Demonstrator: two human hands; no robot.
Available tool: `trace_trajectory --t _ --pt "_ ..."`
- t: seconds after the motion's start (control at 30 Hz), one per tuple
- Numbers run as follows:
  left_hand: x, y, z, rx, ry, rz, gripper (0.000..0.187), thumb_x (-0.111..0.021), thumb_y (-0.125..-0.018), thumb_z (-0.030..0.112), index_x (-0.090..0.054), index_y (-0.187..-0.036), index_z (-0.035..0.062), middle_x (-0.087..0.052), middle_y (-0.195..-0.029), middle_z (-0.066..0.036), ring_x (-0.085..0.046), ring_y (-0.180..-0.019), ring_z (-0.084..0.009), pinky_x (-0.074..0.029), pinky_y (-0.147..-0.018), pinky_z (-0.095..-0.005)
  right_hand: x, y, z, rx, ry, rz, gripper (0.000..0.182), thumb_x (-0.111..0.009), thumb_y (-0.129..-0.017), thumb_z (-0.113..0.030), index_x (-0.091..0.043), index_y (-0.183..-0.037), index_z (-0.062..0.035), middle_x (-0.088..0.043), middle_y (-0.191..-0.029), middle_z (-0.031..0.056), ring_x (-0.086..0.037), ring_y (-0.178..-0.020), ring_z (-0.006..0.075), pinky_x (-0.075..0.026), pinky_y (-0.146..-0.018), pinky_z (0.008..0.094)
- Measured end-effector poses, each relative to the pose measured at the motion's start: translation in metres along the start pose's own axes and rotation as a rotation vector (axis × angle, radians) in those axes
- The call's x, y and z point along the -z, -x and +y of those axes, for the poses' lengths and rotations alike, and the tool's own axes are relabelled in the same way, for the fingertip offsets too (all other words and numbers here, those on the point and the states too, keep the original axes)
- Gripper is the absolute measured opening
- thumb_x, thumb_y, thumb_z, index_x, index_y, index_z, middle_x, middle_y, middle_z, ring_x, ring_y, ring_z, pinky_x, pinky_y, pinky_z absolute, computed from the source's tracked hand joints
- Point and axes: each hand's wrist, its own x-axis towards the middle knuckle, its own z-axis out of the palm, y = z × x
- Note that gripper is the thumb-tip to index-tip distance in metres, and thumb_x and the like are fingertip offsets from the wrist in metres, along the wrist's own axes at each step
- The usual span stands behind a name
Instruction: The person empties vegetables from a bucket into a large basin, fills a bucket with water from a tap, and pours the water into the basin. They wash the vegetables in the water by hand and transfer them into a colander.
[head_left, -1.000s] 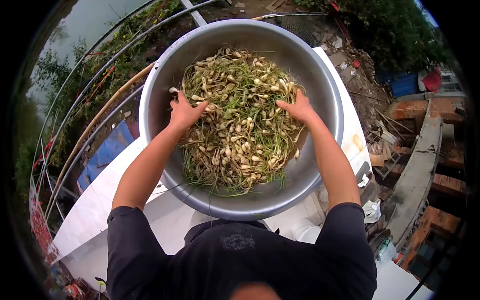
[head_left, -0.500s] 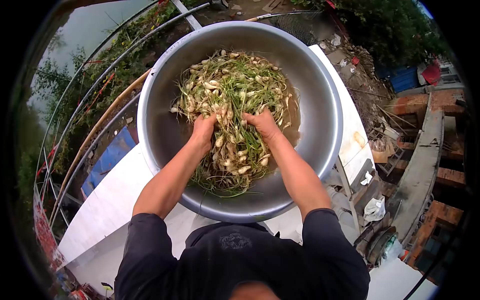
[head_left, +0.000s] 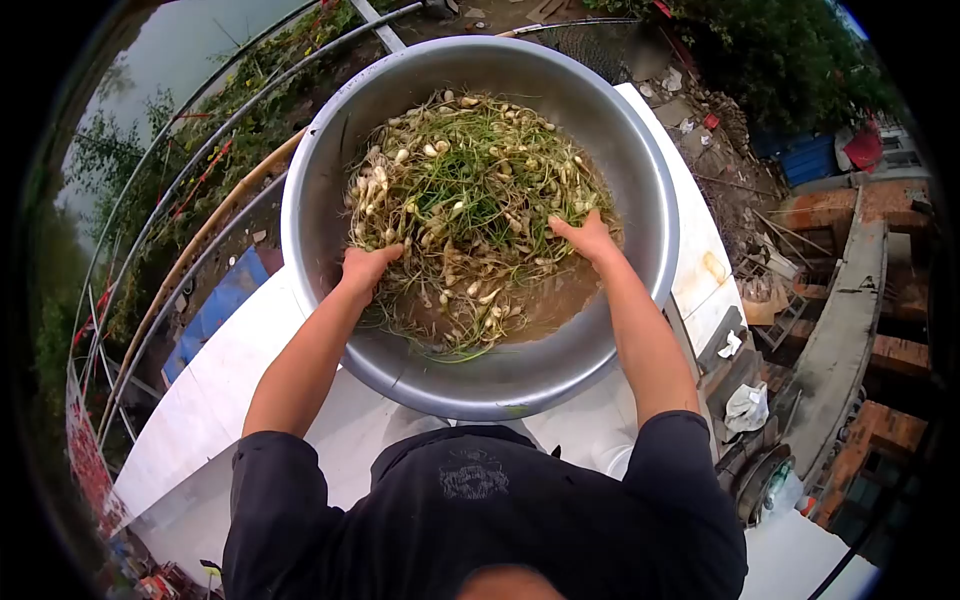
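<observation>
A large metal basin [head_left: 400,383] holds a heap of small white bulbs with green stems [head_left: 470,190], and muddy brown water shows at its near side. My left hand [head_left: 371,268] is at the heap's left near edge, thumb pointing inward, its fingers buried under the stems. On the right edge of the heap lies my right hand [head_left: 588,238], thumb stretched inward over the bulbs, with its other fingers hidden beneath them. Both hands look closed around the edges of the plant mass. A few loose bulbs and stems lie between my forearms.
The basin rests on a white surface [head_left: 225,370]. Curved metal rails [head_left: 200,160] and plants run along the left. A blue sheet [head_left: 220,305] lies beyond them. On the right are a crumpled white bag [head_left: 747,410], rubble, a concrete ledge [head_left: 835,330] and brickwork [head_left: 870,440].
My hands have moved apart, from the middle of the heap to its left and right edges. The heap has spread and shifted away from me, uncovering brown water. The basin sits slightly farther away.
</observation>
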Motion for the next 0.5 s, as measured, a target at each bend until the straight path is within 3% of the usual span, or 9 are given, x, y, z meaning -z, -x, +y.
trace_trajectory --t 0.03,0.1,0.13,0.17,0.23,0.27,0.33,0.4,0.5 --pt "-0.011 0.010 -0.003 0.001 0.054 -0.015 0.091 -0.079 -0.063 0.034 -0.030 -0.124 -0.0120 -0.042 -0.124 -0.024 -0.048 -0.110 -0.0286 -0.038 -0.093 -0.0399 -0.018 0.013 -0.008 -0.114 0.081 -0.005 0.110 -0.074 -0.065 -0.051 -0.015 -0.139 0.0059 -0.025 -0.139 0.0283 -0.032 -0.126 0.0405 -0.033 -0.101 0.0456" --pt "-0.038 0.032 0.006 0.207 0.182 -0.020 0.109 -0.078 -0.064 0.046 -0.015 -0.137 -0.0042 -0.023 -0.141 -0.023 -0.028 -0.130 -0.0325 -0.020 -0.106 -0.0476 -0.054 0.029 -0.023 -0.045 0.193 -0.002 0.111 -0.070 -0.067 -0.056 -0.013 -0.138 0.0081 -0.024 -0.138 0.0292 -0.030 -0.125 0.0438 -0.032 -0.102 0.0450" --pt "-0.050 0.005 -0.023 0.169 0.336 -0.319 0.114 -0.074 -0.066 0.051 -0.003 -0.143 0.0061 -0.011 -0.148 -0.020 -0.013 -0.136 -0.0332 -0.009 -0.107 -0.0530 -0.069 0.037 -0.034 0.007 0.132 -0.053 0.110 -0.072 -0.066 -0.053 -0.015 -0.137 0.0092 -0.027 -0.136 0.0292 -0.032 -0.124 0.0422 -0.031 -0.102 0.0456" --pt "-0.072 0.011 -0.021 0.198 0.403 -0.290 0.106 -0.072 -0.070 0.048 -0.005 -0.143 0.0088 -0.009 -0.149 -0.016 -0.008 -0.137 -0.0319 -0.004 -0.107 -0.0532 -0.081 0.045 -0.043 0.057 0.070 -0.104 0.108 -0.074 -0.066 -0.050 -0.017 -0.135 0.0104 -0.030 -0.133 0.0292 -0.033 -0.124 0.0405 -0.030 -0.102 0.0461" --pt "-0.103 0.022 -0.005 0.315 0.390 -0.187 0.079 -0.066 -0.079 0.040 -0.026 -0.139 0.0075 -0.030 -0.142 -0.016 -0.033 -0.129 -0.0310 -0.024 -0.104 -0.0535 -0.123 0.039 -0.028 0.272 -0.541 -0.089 0.095 -0.080 -0.064 -0.035 -0.026 -0.128 0.0106 -0.040 -0.127 0.0251 -0.042 -0.118 0.0348 -0.038 -0.096 0.0458" --pt "-0.104 0.030 0.003 0.331 0.524 -0.299 0.065 -0.063 -0.081 0.036 -0.035 -0.133 0.0083 -0.039 -0.133 -0.015 -0.041 -0.120 -0.0292 -0.032 -0.098 -0.0503 -0.109 0.054 -0.040 0.195 -0.850 -0.212 0.076 -0.079 -0.067 -0.014 -0.032 -0.123 0.0074 -0.049 -0.119 0.0201 -0.053 -0.107 0.0277 -0.046 -0.088 0.0413" --pt "-0.094 0.045 0.025 0.357 0.780 -0.515 0.039 -0.056 -0.087 0.028 -0.052 -0.121 0.0101 -0.058 -0.115 -0.011 -0.058 -0.103 -0.0257 -0.048 -0.087 -0.0440 -0.085 0.067 -0.052 0.234 -1.152 -0.319 0.070 -0.076 -0.069 -0.007 -0.033 -0.123 0.0052 -0.052 -0.116 0.0177 -0.056 -0.101 0.0254 -0.049 -0.084 0.0373" --pt "-0.089 0.060 0.045 0.202 0.838 -0.555 0.037 -0.057 -0.086 0.027 -0.054 -0.117 0.0084 -0.061 -0.108 -0.010 -0.061 -0.095 -0.0247 -0.051 -0.082 -0.0419 -0.060 0.079 -0.062 0.280 -1.336 -0.374 0.058 -0.071 -0.073 0.001 -0.038 -0.121 0.0028 -0.056 -0.111 0.0141 -0.059 -0.096 0.0217 -0.051 -0.083 0.0338" --pt "-0.079 0.084 0.091 -0.013 0.904 -0.660 0.034 -0.058 -0.086 0.028 -0.057 -0.113 0.0073 -0.063 -0.106 -0.010 -0.063 -0.091 -0.0231 -0.053 -0.079 -0.0381 -0.014 0.075 -0.086 0.402 -1.329 -0.246 0.032 -0.071 -0.077 -0.008 -0.057 -0.105 0.0014 -0.063 -0.096 0.0082 -0.061 -0.085 0.0166 -0.050 -0.075 0.0278"
